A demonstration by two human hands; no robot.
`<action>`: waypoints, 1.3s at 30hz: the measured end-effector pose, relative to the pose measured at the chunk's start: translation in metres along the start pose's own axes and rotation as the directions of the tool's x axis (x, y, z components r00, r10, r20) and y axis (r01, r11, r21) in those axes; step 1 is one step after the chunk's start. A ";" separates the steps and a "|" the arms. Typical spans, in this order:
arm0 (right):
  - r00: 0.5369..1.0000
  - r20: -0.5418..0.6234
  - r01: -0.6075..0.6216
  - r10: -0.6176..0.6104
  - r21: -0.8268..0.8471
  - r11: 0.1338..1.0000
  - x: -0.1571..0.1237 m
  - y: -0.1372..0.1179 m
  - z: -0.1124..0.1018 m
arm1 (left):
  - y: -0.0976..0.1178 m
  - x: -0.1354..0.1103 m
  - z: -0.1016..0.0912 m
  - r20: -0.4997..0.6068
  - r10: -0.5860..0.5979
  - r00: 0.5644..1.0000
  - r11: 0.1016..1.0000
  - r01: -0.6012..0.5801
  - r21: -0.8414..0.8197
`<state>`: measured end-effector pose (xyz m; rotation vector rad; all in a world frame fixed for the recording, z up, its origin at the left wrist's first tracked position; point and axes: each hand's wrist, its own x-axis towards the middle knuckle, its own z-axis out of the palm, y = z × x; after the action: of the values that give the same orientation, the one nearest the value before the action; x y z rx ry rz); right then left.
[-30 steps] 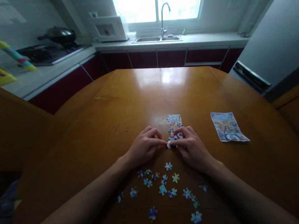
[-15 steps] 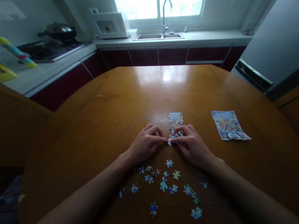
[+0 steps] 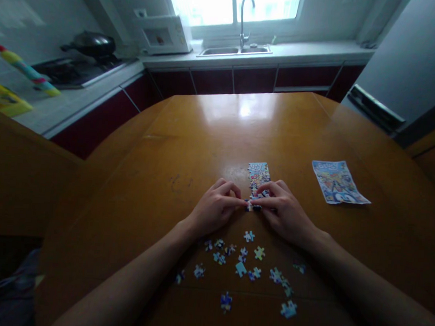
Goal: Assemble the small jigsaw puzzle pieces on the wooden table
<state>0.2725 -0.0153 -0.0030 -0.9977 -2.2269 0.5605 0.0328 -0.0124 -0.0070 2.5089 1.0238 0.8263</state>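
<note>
A narrow strip of joined puzzle pieces (image 3: pixel 259 174) lies in the middle of the wooden table (image 3: pixel 203 147). My left hand (image 3: pixel 214 209) and my right hand (image 3: pixel 284 211) meet at its near end, fingertips pinched together on a small puzzle piece (image 3: pixel 253 206) pressed against the strip. Both hands rest on the tabletop with fingers curled. Several loose puzzle pieces (image 3: pixel 246 265) are scattered on the table just in front of my wrists.
A printed picture sheet (image 3: pixel 337 181) lies to the right of the strip. Behind the table runs a kitchen counter with a sink and tap (image 3: pixel 243 41), a microwave (image 3: pixel 164 34) and a wok on the stove (image 3: pixel 90 44).
The view has shifted slightly to the left and down. My hands stay pinched at the near end of the strip, nudged a little closer to it.
</note>
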 end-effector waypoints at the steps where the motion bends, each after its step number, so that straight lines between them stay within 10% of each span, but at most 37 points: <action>1: 1.000 -0.004 0.001 -0.001 -0.012 1.000 0.000 0.001 0.000 | 0.000 0.000 0.000 0.001 0.000 1.000 1.000 0.000 -0.001; 39: 0.999 0.034 0.002 0.003 -0.140 0.990 -0.002 -0.004 0.000 | -0.001 -0.001 0.002 -0.019 -0.016 1.000 1.000 0.016 -0.016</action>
<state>0.2713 -0.0194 -0.0018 -1.0657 -2.3226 0.4287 0.0331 -0.0124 -0.0088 2.4808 1.0379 0.8528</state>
